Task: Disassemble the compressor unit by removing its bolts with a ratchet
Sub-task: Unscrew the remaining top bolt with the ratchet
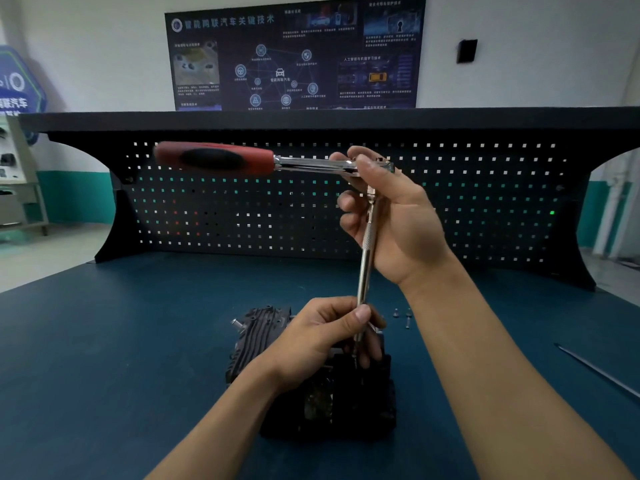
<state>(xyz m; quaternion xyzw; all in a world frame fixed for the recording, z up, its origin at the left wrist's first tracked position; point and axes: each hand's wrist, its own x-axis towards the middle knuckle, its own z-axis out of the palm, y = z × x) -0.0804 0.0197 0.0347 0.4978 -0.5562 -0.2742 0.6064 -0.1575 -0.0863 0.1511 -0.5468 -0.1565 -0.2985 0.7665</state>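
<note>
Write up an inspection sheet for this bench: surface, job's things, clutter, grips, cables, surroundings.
Surface: bench top, dark blue.
Job's things: compressor unit, dark and finned, stands mid-bench; ratchet with a red handle is held level above it; extension bar runs from the ratchet's head down to the unit's top.
Clutter: loose bolts lie just right of the unit; thin metal rod lies near the right edge.
Grips: left grip pinches the extension bar's lower end; right grip holds the ratchet's head.
Cables: nothing seen.
Surroundings: black pegboard behind the bench; dark poster on the wall above.
</note>
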